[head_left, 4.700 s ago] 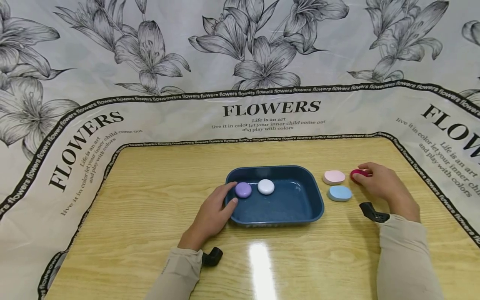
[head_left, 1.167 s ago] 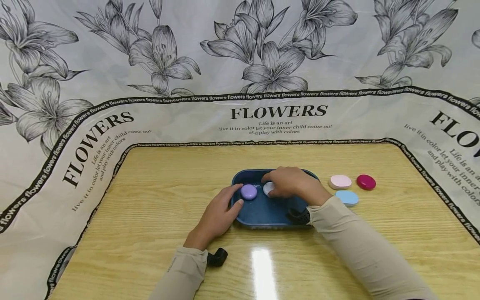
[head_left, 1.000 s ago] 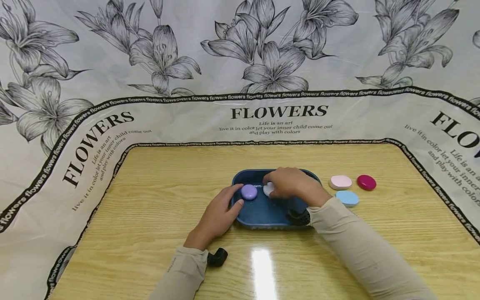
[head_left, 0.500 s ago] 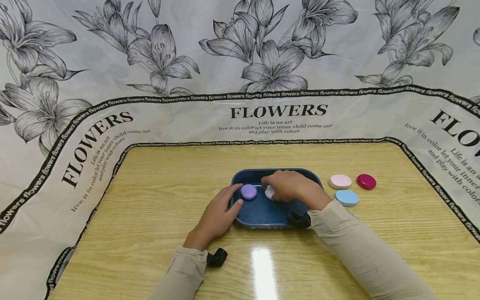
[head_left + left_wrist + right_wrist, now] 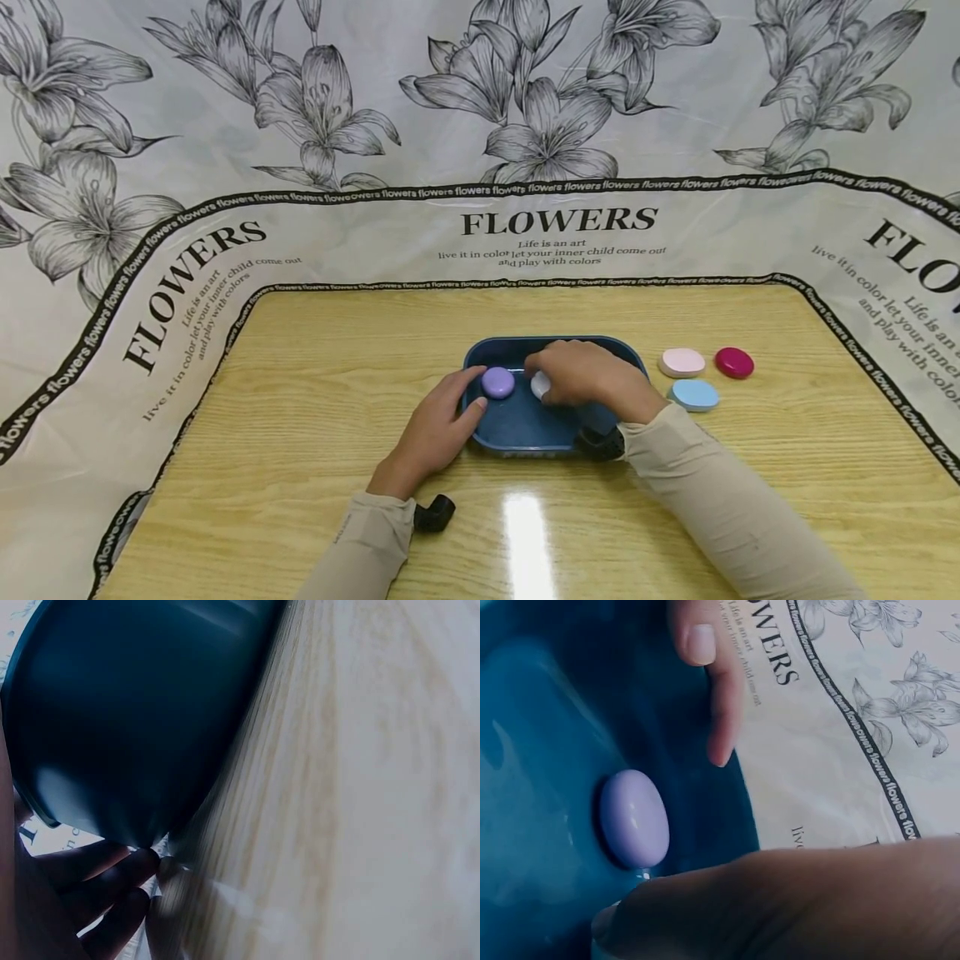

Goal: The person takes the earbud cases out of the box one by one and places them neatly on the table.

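Where the blue tray (image 5: 517, 429) sits: on the wooden table (image 5: 300, 433), its left end at the left hand (image 5: 427, 433), much of its right half hidden under the right hand (image 5: 581, 375).

Left hand: grips the tray's left wall, thumb and index finger a little apart at the rim, other fingers bent against the outside, probably to keep the tray from sliding.

White piece (image 5: 538, 387): inside the tray, pinched narrowly between the right hand's thumb and fingers; whether it touches the tray floor is hidden.

Right hand: back upward, fingertips pointing down and leftward, likely so the piece can be held from above without knocking the wall.

Purple piece (image 5: 498, 382): on the tray floor, held by neither hand, just right of the left fingertips and left of the white piece.

Pieces outside the tray: all right of the right hand; light blue piece (image 5: 693, 395) near the right sleeve (image 5: 727, 500), pale pink piece (image 5: 682, 362) beyond it, dark pink piece (image 5: 734, 362) farthest right, seemingly grouped within that hand's reach.

Forearms: the left rises from lower left, the right slants in from lower right.
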Tool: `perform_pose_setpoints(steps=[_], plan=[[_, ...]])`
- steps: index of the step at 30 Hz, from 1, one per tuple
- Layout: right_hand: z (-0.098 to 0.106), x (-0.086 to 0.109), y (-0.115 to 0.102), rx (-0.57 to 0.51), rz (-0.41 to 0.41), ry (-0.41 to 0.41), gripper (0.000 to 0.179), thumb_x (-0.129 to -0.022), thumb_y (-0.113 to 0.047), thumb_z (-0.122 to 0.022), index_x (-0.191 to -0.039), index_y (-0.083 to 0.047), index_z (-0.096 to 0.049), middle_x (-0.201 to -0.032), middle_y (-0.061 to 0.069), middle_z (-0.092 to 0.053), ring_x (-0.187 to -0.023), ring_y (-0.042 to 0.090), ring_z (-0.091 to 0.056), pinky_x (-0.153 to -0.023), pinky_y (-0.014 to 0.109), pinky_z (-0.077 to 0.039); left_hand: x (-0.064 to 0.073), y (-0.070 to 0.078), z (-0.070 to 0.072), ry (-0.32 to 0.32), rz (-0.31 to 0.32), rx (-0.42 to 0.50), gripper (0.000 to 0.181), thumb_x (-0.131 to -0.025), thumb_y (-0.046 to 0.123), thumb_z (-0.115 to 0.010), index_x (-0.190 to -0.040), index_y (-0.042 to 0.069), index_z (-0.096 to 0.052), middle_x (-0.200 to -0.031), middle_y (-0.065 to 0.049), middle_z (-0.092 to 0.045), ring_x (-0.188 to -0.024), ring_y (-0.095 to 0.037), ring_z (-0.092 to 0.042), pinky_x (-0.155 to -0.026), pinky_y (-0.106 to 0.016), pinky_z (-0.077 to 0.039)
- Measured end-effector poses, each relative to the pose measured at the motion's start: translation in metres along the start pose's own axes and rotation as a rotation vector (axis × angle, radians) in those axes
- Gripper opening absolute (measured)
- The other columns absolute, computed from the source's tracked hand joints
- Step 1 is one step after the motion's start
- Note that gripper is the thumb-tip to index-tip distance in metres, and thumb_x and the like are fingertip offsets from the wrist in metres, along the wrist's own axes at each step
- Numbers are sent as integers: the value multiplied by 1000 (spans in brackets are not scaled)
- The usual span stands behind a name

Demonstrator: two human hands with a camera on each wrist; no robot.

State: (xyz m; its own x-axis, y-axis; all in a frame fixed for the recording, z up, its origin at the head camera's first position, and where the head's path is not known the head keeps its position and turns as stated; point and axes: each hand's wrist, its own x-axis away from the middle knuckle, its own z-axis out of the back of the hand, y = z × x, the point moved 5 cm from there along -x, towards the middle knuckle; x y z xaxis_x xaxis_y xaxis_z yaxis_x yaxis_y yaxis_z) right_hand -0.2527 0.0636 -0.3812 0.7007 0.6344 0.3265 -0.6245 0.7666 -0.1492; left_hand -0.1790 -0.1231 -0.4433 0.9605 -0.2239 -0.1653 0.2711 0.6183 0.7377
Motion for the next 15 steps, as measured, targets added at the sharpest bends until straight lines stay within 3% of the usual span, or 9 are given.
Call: perform_pose_setpoints(steps=[15], plan=[[16, 14, 6, -121, 34, 120, 39, -87, -21, -73, -125, -15, -68, -111, 7, -62, -87, 20, -58, -75, 38, -52, 1, 1, 1, -6, 8, 10, 48, -104, 44, -47, -150, 33, -45, -150, 6, -46, -139, -13, -41, -113, -42, -36]])
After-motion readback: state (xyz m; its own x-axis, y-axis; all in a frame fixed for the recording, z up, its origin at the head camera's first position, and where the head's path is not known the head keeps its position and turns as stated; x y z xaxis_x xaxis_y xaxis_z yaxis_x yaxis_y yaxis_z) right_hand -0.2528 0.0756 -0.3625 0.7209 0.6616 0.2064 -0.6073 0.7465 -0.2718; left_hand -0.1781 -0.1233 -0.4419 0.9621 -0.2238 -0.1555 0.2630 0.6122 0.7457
